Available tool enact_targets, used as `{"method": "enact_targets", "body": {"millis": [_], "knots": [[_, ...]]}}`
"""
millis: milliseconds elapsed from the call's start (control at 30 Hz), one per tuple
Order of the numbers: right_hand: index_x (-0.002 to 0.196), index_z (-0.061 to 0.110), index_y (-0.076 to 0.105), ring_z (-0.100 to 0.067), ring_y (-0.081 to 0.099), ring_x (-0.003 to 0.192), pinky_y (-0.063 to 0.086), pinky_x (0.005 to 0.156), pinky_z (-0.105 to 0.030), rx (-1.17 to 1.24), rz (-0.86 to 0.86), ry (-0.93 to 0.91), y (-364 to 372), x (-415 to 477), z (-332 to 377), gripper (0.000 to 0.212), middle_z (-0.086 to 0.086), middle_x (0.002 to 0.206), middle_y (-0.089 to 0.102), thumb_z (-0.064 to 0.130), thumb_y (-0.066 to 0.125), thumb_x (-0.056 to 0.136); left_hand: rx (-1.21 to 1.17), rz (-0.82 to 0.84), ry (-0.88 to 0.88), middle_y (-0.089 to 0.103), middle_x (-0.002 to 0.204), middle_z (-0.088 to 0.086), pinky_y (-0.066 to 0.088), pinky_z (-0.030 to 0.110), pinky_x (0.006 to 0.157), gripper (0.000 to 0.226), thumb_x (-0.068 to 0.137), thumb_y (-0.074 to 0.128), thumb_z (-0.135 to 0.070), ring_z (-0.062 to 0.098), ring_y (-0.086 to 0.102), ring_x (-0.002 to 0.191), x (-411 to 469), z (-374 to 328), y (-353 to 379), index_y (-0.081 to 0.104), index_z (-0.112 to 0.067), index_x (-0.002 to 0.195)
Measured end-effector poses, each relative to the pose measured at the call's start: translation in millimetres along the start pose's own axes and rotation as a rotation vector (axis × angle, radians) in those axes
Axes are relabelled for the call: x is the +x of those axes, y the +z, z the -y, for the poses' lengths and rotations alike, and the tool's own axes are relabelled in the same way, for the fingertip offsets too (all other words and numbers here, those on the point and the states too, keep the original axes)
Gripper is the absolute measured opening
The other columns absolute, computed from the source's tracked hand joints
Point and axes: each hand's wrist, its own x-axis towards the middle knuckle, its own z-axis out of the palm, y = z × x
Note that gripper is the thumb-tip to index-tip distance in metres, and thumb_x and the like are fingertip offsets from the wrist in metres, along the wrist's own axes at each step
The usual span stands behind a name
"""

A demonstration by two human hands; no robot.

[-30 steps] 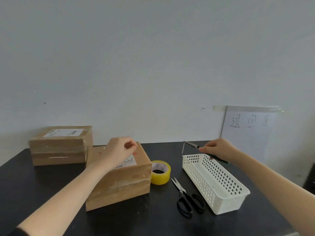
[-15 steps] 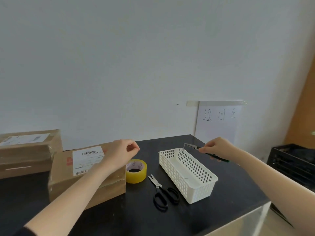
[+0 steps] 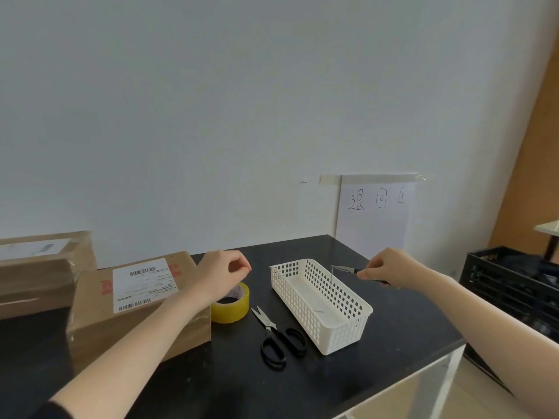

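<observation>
At the far left edge a taped cardboard box (image 3: 36, 267) sits against the wall. Just in front of it, to its right, is a second box (image 3: 136, 300) with a white shipping label facing up.

Your left grip (image 3: 222, 269) hangs over that second box's right end and above the yellow tape roll (image 3: 231, 311). The fingers are curled in with the thumb meeting the fingertips, and nothing shows between them. The tape roll lies flat on the black worktop (image 3: 399, 331), right against the box's side.

Next come the black-handled scissors (image 3: 278, 337), lying flat with blades slightly parted and pointing away from you. They lie between the tape roll and the white slotted basket (image 3: 344, 334), which stands slantwise on the worktop.

Your right grip (image 3: 390, 267) is closed round a slim dark-handled cutter (image 3: 344, 269). It holds the cutter in the air over the basket's far right rim, with the grey tip pointing left. A thin pale sliver hangs down from that tip towards the basket; you can't tell what it is.

Behind your right grip a handwritten paper sheet (image 3: 375, 219) is taped to the wall. Off the worktop's right end stands a black crate (image 3: 514, 291).
</observation>
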Motion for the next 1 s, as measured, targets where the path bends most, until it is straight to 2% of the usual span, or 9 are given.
{"method": "enact_targets", "body": {"millis": [233, 467, 600, 733, 867, 1000], "knots": [[0.076, 0.014, 0.073, -0.010, 0.049, 0.046, 0.043, 0.052, -0.021, -0.009, 0.010, -0.005, 4, -3, -4, 0.033, 0.000, 0.058, 0.058, 0.046, 0.069, 0.080, 0.030, 0.008, 0.007, 0.065, 0.090, -0.015, 0.046, 0.016, 0.070, 0.010, 0.088, 0.063, -0.024, 0.004, 0.058, 0.085, 0, 4, 1, 0.065, -0.033, 0.086], [0.075, 0.013, 0.072, -0.009, 0.048, 0.045, 0.042, 0.051, -0.021, -0.011, 0.016, -0.014, 6, -4, -4, 0.033, 0.001, 0.057, 0.058, 0.046, 0.069, 0.081, 0.026, 0.011, 0.012, 0.063, 0.088, -0.017, 0.049, 0.019, 0.073, 0.013, 0.088, 0.064, -0.023, 0.002, 0.057, 0.084, 0, 1, 3, 0.063, -0.035, 0.084], [0.067, 0.020, 0.068, -0.012, 0.052, 0.052, 0.042, 0.054, -0.021, -0.029, 0.018, -0.023, 7, -4, -5, 0.031, 0.001, 0.059, 0.059, 0.046, 0.069, 0.082, 0.028, 0.015, 0.013, 0.062, 0.088, -0.017, 0.049, 0.019, 0.073, 0.012, 0.088, 0.064, -0.023, 0.003, 0.057, 0.085, 0, 1, 4, 0.063, -0.034, 0.085], [0.075, 0.015, 0.071, -0.014, 0.052, 0.058, 0.043, 0.059, -0.025, -0.033, 0.018, -0.027, 8, -3, -8, 0.032, 0.001, 0.063, 0.059, 0.046, 0.069, 0.082, 0.020, 0.022, 0.021, 0.065, 0.090, -0.015, 0.052, 0.023, 0.076, 0.013, 0.088, 0.063, -0.023, 0.005, 0.059, 0.086, 1, 3, 3, 0.063, -0.035, 0.084], [0.070, 0.020, 0.066, -0.014, 0.050, 0.059, 0.041, 0.057, -0.024, -0.054, 0.022, -0.024, 9, -2, -10, 0.029, 0.001, 0.067, 0.060, 0.047, 0.068, 0.082, 0.023, 0.019, 0.023, 0.065, 0.090, -0.015, 0.052, 0.024, 0.076, 0.015, 0.088, 0.063, -0.023, 0.004, 0.059, 0.086, 2, 5, 3, 0.062, -0.037, 0.083], [0.076, 0.018, 0.068, -0.014, 0.048, 0.060, 0.039, 0.056, -0.024, -0.041, 0.016, -0.024, 9, -2, -10, 0.030, 0.002, 0.067, 0.058, 0.047, 0.067, 0.083, 0.043, 0.016, 0.025, 0.064, 0.091, -0.014, 0.052, 0.023, 0.076, 0.013, 0.089, 0.063, -0.023, 0.007, 0.059, 0.087, 2, 5, 2, 0.062, -0.036, 0.084]]}}
